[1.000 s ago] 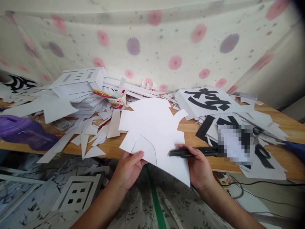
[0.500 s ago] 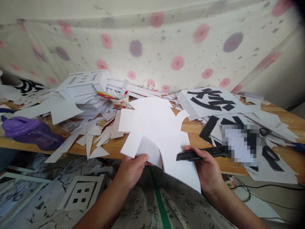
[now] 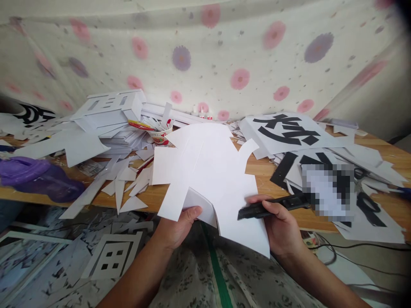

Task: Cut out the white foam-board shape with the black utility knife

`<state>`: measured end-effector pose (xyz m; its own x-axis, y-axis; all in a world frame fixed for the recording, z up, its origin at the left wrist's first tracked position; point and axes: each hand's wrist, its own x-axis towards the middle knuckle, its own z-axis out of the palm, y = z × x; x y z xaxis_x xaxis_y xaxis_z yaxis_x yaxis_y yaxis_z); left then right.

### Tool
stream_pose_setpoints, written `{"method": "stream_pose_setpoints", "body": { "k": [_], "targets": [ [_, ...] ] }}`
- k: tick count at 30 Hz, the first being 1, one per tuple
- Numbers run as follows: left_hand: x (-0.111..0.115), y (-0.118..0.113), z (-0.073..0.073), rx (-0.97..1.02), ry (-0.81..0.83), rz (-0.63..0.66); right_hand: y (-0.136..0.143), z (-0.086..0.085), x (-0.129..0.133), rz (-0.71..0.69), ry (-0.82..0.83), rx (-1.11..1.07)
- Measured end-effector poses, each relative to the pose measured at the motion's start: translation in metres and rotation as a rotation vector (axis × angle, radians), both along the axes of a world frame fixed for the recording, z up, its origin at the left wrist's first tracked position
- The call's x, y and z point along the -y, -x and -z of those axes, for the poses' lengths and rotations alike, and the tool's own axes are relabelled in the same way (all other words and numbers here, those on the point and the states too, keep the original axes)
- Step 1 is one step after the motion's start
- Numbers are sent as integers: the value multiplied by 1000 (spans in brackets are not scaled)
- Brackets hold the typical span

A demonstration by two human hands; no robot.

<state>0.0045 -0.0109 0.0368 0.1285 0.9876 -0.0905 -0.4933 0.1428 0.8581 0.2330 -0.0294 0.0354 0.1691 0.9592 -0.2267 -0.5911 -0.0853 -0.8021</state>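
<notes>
A large white board cut-out with notched edges lies over the front edge of the wooden table and tilts up toward me. My left hand pinches a cut flap at the sheet's lower left and bends it away from the sheet. My right hand supports the sheet's lower right edge and grips a black utility knife, which lies flat with its tip pointing left across the sheet.
White offcuts and stacked cut boards crowd the table's left half, with a paper cup of pens behind. Sheets with black characters and scissors lie right. A purple bag sits far left. Scraps cover the floor.
My left hand has pulled the cut flap away from the sheet along the curved cut. The sheet has tilted up and shifted slightly left. The knife stays in my right hand.
</notes>
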Motion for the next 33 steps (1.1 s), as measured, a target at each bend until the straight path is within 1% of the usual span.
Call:
{"method": "stream_pose_setpoints", "body": {
  "k": [2, 7, 9, 13, 15, 18, 21, 25, 28, 31, 33],
  "targets": [
    [0, 2, -1, 0, -2, 9, 1, -3, 1, -7, 30, 2],
    [0, -1, -4, 42, 32, 64, 1, -5, 2, -15, 16, 3],
    [2, -6, -3, 85, 43, 30, 2, -3, 1, -14, 13, 3],
    [7, -19, 1, 205, 84, -80, 5, 1, -2, 27, 8, 18],
    [9, -25, 1, 221, 102, -90, 6, 3, -3, 30, 2, 17],
    [9, -29, -3, 176, 95, -101, 6, 4, -3, 36, 23, 5],
    [9, -28, -7, 129, 85, -125, 5, 4, -3, 63, 47, 2],
    [9, -25, -9, 52, 115, -91, 7, 1, -2, 70, 27, 13],
    [7, -21, -11, 7, 101, -87, 8, 0, -2, 90, 6, 42],
    [7, -14, -14, -27, 120, -47, -2, 3, -8, 122, -23, 60],
    [8, -8, -13, -59, 155, -27, -14, 6, -15, 187, -78, 81]
  ]
}}
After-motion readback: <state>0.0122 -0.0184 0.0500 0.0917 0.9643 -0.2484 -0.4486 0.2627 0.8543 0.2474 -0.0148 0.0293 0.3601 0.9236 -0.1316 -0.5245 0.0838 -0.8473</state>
